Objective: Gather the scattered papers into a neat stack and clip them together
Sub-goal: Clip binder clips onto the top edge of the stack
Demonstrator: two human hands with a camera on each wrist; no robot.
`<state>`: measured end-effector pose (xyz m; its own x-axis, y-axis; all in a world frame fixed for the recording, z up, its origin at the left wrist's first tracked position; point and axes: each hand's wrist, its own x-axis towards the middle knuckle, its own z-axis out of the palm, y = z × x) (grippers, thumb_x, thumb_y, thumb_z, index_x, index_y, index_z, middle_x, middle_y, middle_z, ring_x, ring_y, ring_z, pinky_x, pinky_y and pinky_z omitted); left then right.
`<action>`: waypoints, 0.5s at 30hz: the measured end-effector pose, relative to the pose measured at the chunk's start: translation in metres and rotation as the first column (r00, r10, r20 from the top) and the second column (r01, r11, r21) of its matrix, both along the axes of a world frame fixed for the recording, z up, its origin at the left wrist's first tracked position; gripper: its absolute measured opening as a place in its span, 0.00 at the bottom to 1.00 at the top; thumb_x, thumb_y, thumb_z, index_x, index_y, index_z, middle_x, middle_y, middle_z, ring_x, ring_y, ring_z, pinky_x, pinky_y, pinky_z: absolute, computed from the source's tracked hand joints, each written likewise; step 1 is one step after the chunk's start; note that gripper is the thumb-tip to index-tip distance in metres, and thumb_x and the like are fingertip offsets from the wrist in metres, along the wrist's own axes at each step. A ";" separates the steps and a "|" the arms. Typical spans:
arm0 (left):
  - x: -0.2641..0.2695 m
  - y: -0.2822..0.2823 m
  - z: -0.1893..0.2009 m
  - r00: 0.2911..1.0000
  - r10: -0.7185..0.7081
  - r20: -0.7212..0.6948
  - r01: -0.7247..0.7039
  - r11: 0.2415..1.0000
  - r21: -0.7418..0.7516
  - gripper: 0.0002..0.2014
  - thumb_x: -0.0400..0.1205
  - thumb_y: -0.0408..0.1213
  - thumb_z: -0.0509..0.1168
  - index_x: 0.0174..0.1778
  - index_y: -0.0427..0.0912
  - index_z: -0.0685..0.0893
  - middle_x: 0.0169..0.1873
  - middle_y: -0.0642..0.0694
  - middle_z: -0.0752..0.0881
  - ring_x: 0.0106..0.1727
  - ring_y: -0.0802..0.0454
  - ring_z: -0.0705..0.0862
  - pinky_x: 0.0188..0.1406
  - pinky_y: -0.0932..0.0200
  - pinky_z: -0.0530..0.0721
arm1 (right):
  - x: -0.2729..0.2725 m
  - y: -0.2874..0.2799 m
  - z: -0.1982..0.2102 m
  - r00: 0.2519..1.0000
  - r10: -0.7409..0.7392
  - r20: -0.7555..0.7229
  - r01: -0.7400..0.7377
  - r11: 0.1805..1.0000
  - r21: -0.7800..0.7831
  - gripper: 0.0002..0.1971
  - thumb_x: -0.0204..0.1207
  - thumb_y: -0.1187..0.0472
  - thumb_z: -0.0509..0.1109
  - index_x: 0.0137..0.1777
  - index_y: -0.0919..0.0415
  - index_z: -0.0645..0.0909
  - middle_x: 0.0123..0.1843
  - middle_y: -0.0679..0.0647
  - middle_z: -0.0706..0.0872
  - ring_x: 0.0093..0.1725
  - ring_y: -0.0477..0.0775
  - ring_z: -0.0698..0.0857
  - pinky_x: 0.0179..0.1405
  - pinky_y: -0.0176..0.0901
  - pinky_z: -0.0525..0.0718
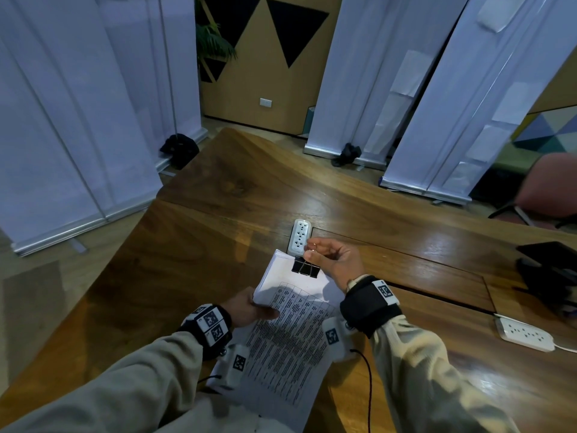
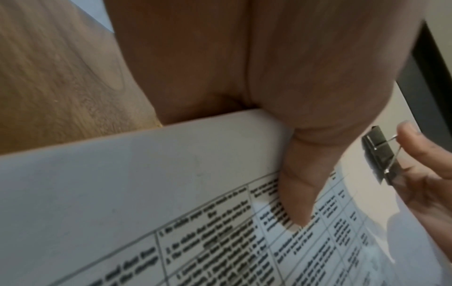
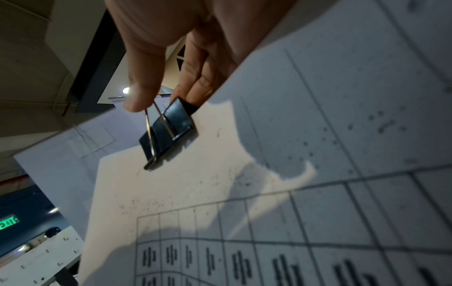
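Observation:
A stack of white papers (image 1: 287,335) printed with a table is lifted above the wooden table (image 1: 193,251), tilted away from me. My left hand (image 1: 249,309) grips its left edge, thumb (image 2: 296,193) on the top sheet (image 2: 146,183). A black binder clip (image 1: 305,267) sits on the stack's far top edge. My right hand (image 1: 331,257) pinches the clip's wire handles between thumb and fingers. In the right wrist view the clip (image 3: 168,131) bites the paper (image 3: 318,154) edge, its handles under the thumb (image 3: 141,92). The left wrist view shows the clip (image 2: 379,154) at the right.
A white socket strip (image 1: 300,235) is set in the table just beyond the papers. Another power strip (image 1: 524,334) with a cord lies at the right, near dark objects (image 1: 549,270). White roll-up banners (image 1: 78,120) stand around the table's far side.

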<state>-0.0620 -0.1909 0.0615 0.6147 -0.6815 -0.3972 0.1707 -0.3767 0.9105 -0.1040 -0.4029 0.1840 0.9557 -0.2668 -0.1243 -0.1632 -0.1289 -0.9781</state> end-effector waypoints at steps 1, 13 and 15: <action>-0.001 0.000 -0.001 1.000 0.007 0.000 -0.007 1.000 0.003 0.32 0.63 0.55 0.76 0.61 0.41 0.85 0.56 0.35 0.88 0.61 0.39 0.85 0.67 0.36 0.80 | 0.001 0.001 -0.001 1.000 0.002 -0.009 -0.003 1.000 -0.014 0.16 0.65 0.64 0.80 0.54 0.62 0.87 0.49 0.57 0.91 0.32 0.34 0.85 0.31 0.26 0.81; -0.008 0.004 -0.003 0.997 0.039 -0.063 -0.040 0.999 -0.018 0.24 0.70 0.44 0.77 0.61 0.43 0.86 0.57 0.41 0.89 0.61 0.46 0.86 0.66 0.41 0.82 | 0.001 0.000 0.000 0.968 0.166 -0.187 -0.194 0.970 -0.147 0.29 0.64 0.58 0.81 0.66 0.51 0.79 0.59 0.52 0.88 0.56 0.45 0.86 0.65 0.50 0.83; -0.008 0.005 -0.001 0.995 0.047 -0.083 -0.051 0.998 -0.042 0.31 0.62 0.53 0.81 0.60 0.45 0.87 0.57 0.43 0.90 0.61 0.47 0.87 0.66 0.44 0.82 | -0.003 -0.008 0.007 0.951 0.179 -0.252 -0.230 0.954 -0.191 0.41 0.61 0.55 0.82 0.75 0.47 0.69 0.67 0.48 0.82 0.59 0.42 0.80 0.58 0.35 0.80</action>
<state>-0.0696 -0.1856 0.0607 0.6141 -0.6694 -0.4180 0.2629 -0.3258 0.9082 -0.1074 -0.4110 0.1905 0.9447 -0.1130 -0.3078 -0.3272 -0.3865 -0.8623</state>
